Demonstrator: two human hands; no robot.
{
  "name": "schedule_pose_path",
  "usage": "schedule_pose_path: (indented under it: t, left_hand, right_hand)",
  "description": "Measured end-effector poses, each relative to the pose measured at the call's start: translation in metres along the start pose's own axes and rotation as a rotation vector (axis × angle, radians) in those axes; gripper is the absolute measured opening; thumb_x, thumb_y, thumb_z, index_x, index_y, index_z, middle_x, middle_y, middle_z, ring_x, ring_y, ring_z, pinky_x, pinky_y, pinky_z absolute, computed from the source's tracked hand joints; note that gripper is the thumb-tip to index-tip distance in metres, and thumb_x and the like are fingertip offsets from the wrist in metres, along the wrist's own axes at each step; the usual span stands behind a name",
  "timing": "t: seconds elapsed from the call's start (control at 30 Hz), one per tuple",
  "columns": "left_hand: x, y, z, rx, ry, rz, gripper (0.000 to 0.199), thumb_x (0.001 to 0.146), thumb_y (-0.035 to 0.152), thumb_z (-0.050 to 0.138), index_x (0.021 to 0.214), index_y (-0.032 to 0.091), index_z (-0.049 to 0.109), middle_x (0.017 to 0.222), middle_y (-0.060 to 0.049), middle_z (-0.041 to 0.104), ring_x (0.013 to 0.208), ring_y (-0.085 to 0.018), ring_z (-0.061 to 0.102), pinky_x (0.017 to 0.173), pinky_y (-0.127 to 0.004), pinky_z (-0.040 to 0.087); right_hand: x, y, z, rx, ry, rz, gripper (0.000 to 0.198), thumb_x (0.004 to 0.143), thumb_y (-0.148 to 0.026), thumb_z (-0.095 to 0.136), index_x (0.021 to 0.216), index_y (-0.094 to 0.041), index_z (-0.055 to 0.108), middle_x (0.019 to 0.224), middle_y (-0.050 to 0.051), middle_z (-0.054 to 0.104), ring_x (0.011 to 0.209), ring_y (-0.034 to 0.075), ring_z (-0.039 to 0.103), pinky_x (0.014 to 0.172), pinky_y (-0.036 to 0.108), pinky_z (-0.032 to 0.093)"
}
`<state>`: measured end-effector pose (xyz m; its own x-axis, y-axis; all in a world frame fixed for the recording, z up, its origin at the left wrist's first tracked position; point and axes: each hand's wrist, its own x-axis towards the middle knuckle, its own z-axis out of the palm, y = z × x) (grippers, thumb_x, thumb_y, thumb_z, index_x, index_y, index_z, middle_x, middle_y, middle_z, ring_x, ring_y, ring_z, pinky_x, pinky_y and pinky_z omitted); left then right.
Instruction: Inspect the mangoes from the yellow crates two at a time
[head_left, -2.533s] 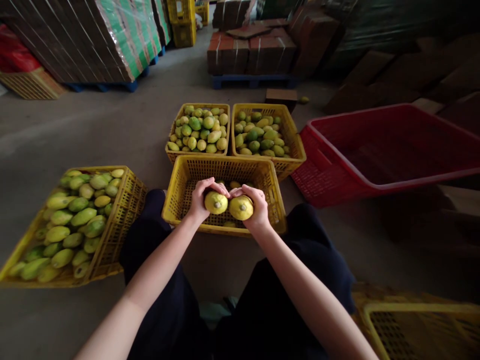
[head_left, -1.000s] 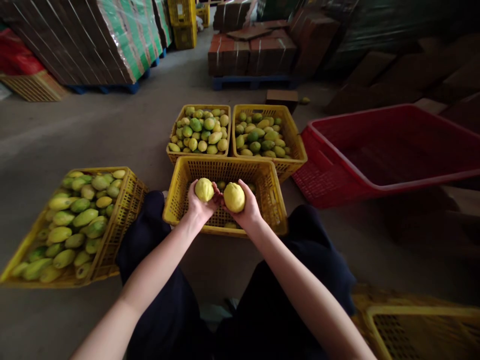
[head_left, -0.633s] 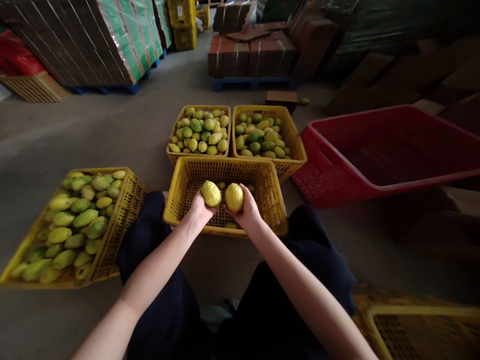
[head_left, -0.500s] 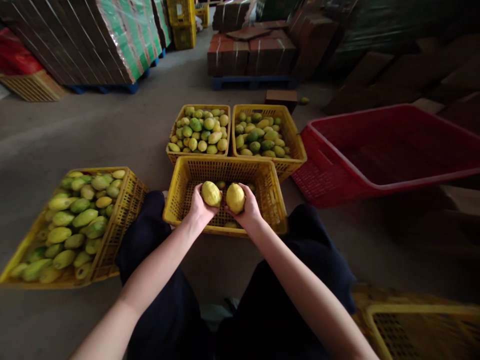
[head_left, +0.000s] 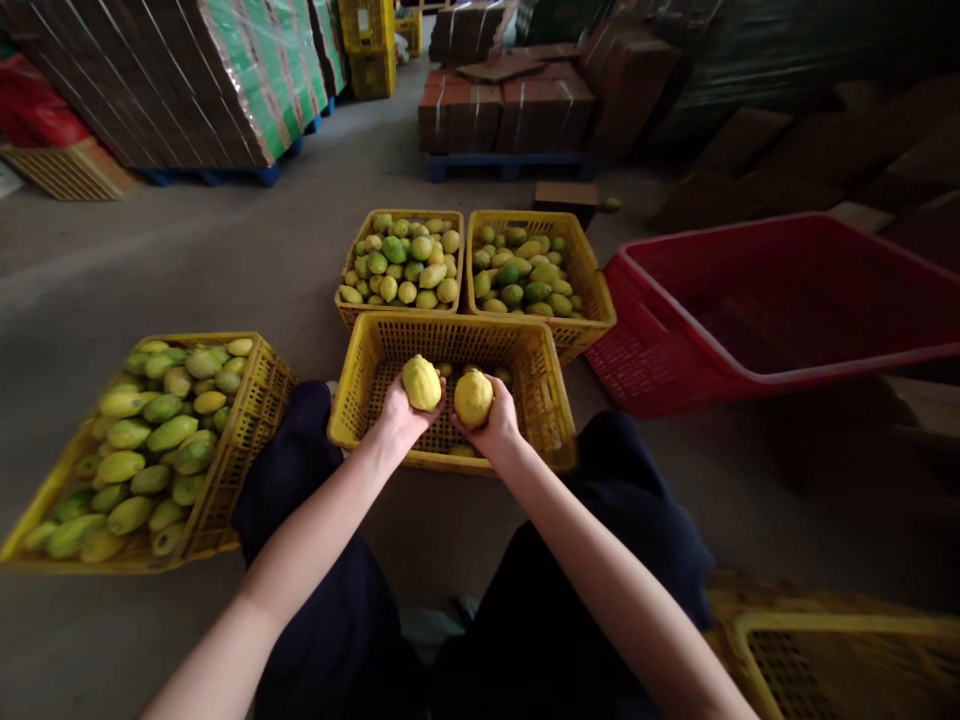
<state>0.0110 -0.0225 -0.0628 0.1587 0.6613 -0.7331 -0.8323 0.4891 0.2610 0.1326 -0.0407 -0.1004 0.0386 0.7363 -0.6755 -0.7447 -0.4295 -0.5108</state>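
My left hand point(head_left: 402, 408) is closed around a yellow lemon point(head_left: 421, 383), its fingers curled beneath the fruit. Beside it, my right hand point(head_left: 501, 420) grips another yellow lemon point(head_left: 473, 399) from its right side. Both fruits are held apart, over a yellow plastic crate point(head_left: 375, 345) between my knees. A few lemons point(head_left: 463, 450) lie on the bottom of that crate, partly hidden by my hands.
Two yellow crates of green and yellow lemons point(head_left: 409, 255) stand just beyond. Another full crate point(head_left: 262, 430) is by my left leg. A big red basket point(head_left: 637, 340) sits at right, a yellow crate point(head_left: 847, 622) at lower right. Strapped cardboard stacks point(head_left: 510, 110) stand behind.
The lemon in my left hand has turned and risen slightly. My right hand keeps its lemon in nearly the same place, with the fruit slightly turned.
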Motion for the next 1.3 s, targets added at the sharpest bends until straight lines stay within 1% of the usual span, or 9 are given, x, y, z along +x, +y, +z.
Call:
schedule_pose_path:
  t: [0.13, 0.27, 0.43, 0.57, 0.77, 0.83, 1.0, 1.17, 1.3]
  left_hand:
    - [-0.004, -0.001, 0.001, -0.015, -0.084, -0.015, 0.030, 0.095, 0.025, 0.041, 0.090, 0.015, 0.068, 0.068, -0.005, 0.066, 0.067, -0.018, 0.067, 0.068, -0.034, 0.058]
    - [-0.005, 0.001, 0.003, 0.022, -0.040, 0.050, 0.026, 0.093, 0.035, 0.050, 0.082, 0.017, 0.066, 0.066, -0.003, 0.065, 0.069, -0.019, 0.068, 0.070, -0.033, 0.059]
    - [-0.002, 0.002, 0.003, 0.008, 0.018, 0.048, 0.023, 0.092, 0.024, 0.046, 0.082, 0.018, 0.066, 0.064, -0.002, 0.064, 0.066, -0.018, 0.068, 0.067, -0.033, 0.059]
    - [-0.001, 0.000, 0.002, -0.040, 0.087, 0.035, 0.023, 0.089, 0.021, 0.043, 0.081, 0.017, 0.065, 0.063, -0.004, 0.061, 0.068, -0.020, 0.068, 0.066, -0.033, 0.059]
    - [-0.002, 0.004, 0.000, -0.105, 0.062, 0.160, 0.020, 0.091, 0.030, 0.050, 0.075, 0.020, 0.057, 0.064, 0.002, 0.061, 0.059, -0.013, 0.061, 0.065, -0.028, 0.059]
    - [-0.002, 0.006, 0.000, -0.088, 0.053, 0.137, 0.023, 0.092, 0.029, 0.047, 0.075, 0.018, 0.058, 0.065, -0.001, 0.062, 0.061, -0.014, 0.063, 0.061, -0.027, 0.058]
    - [-0.001, 0.004, -0.001, -0.041, 0.070, 0.061, 0.023, 0.088, 0.022, 0.043, 0.073, 0.017, 0.060, 0.067, -0.003, 0.062, 0.062, -0.015, 0.063, 0.057, -0.025, 0.055]
    - [-0.001, 0.002, -0.001, -0.050, 0.093, 0.083, 0.020, 0.088, 0.029, 0.049, 0.073, 0.019, 0.057, 0.065, 0.000, 0.059, 0.059, -0.014, 0.060, 0.066, -0.030, 0.058]
    - [0.000, 0.004, 0.000, -0.059, 0.131, 0.085, 0.028, 0.093, 0.027, 0.040, 0.071, 0.019, 0.056, 0.063, -0.002, 0.058, 0.058, -0.015, 0.060, 0.066, -0.030, 0.058]
  right_hand:
    - [-0.011, -0.006, 0.008, 0.027, 0.109, 0.129, 0.034, 0.090, -0.046, 0.039, 0.073, -0.022, 0.058, 0.051, 0.001, 0.060, 0.051, 0.019, 0.061, 0.043, 0.028, 0.049]
    - [-0.015, -0.007, 0.013, 0.051, 0.122, 0.115, 0.032, 0.093, -0.039, 0.038, 0.075, -0.022, 0.058, 0.052, 0.000, 0.060, 0.052, 0.018, 0.062, 0.049, 0.031, 0.054]
    - [-0.014, -0.005, 0.015, -0.001, 0.173, 0.062, 0.025, 0.093, -0.035, 0.044, 0.074, -0.023, 0.057, 0.054, -0.003, 0.061, 0.052, 0.016, 0.062, 0.052, 0.030, 0.056]
    - [-0.015, -0.004, 0.017, -0.009, 0.190, 0.095, 0.027, 0.094, -0.035, 0.045, 0.073, -0.023, 0.056, 0.050, -0.004, 0.059, 0.049, 0.015, 0.060, 0.050, 0.028, 0.054]
    - [-0.015, -0.008, 0.014, 0.039, 0.134, 0.123, 0.032, 0.096, -0.042, 0.038, 0.079, -0.021, 0.057, 0.054, 0.001, 0.061, 0.053, 0.017, 0.062, 0.046, 0.027, 0.052]
    - [-0.015, -0.011, 0.013, 0.022, 0.118, 0.118, 0.032, 0.096, -0.042, 0.037, 0.081, -0.021, 0.057, 0.056, 0.001, 0.061, 0.055, 0.018, 0.062, 0.045, 0.026, 0.050]
    - [-0.014, -0.012, 0.013, -0.027, 0.234, 0.062, 0.023, 0.094, -0.038, 0.045, 0.078, -0.023, 0.053, 0.053, -0.004, 0.057, 0.050, 0.015, 0.058, 0.044, 0.024, 0.049]
    - [-0.014, -0.008, 0.013, -0.038, 0.183, 0.099, 0.026, 0.095, -0.041, 0.048, 0.079, -0.022, 0.056, 0.054, -0.003, 0.059, 0.052, 0.015, 0.059, 0.048, 0.026, 0.051]
    - [-0.015, -0.009, 0.014, -0.024, 0.060, 0.118, 0.037, 0.097, -0.049, 0.042, 0.080, -0.021, 0.057, 0.059, 0.001, 0.064, 0.051, 0.016, 0.060, 0.046, 0.027, 0.051]
